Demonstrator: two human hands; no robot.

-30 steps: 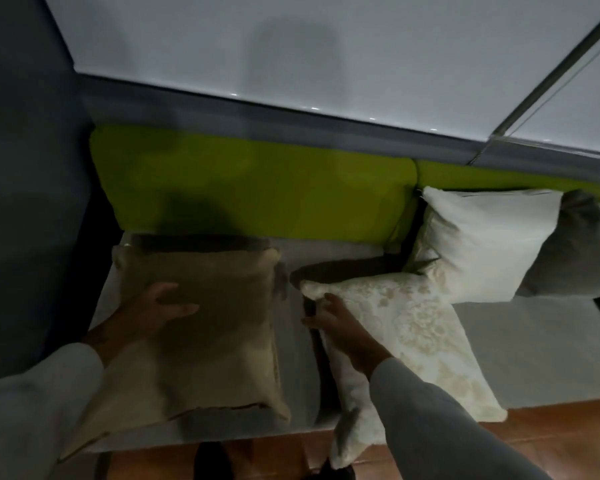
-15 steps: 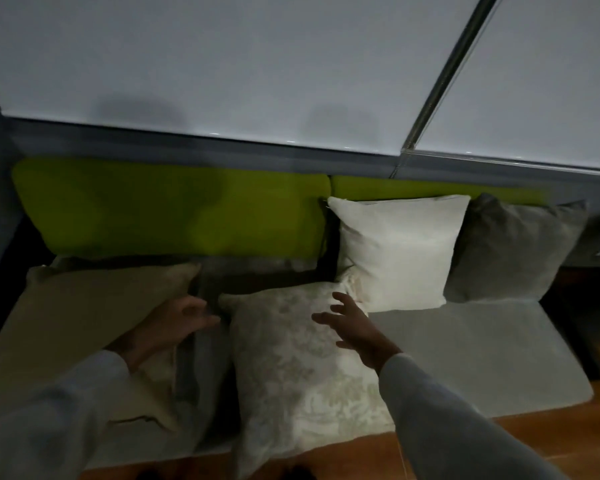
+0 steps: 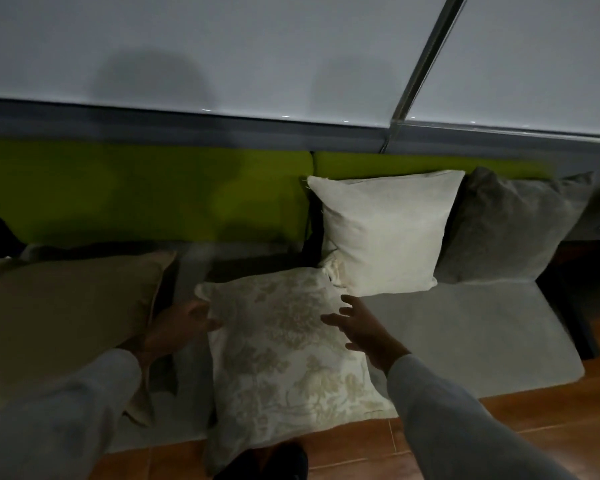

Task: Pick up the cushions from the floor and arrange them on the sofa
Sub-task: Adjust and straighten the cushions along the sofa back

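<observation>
Hands were both stretched forward. The right hand (image 3: 361,329) was spread open above the floral cushion (image 3: 284,362), which lay flat on the sofa (image 3: 465,323), overhanging its front edge; the left hand (image 3: 181,329), relaxed, seemed to touch the cushion's left edge.

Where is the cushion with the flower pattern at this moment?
In the head view the patterned cushion lies mid-frame on the grey seat, with the tan cushion at its left, the white cushion behind its right corner.
</observation>
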